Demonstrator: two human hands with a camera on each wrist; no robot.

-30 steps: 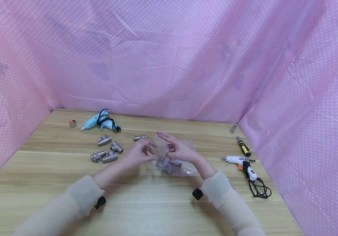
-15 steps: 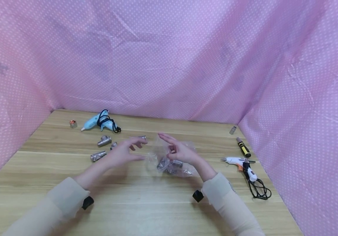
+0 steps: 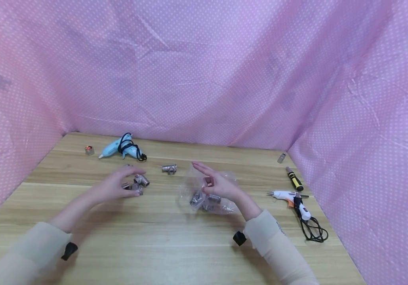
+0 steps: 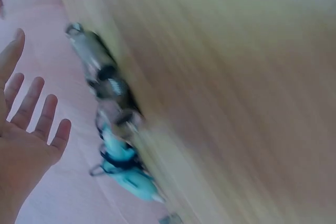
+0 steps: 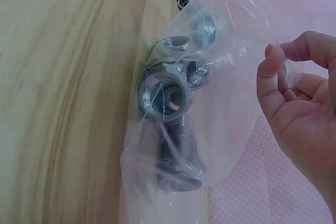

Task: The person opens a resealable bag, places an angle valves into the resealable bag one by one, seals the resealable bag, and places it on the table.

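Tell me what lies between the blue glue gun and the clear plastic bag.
In the head view, one metal T-shaped fitting lies on the table between the blue glue gun and the clear bag.

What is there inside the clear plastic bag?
Inside the clear plastic bag are several metal pipe fittings, some showing threaded openings. Overlap and plastic folds cover parts, so their exact number is unclear.
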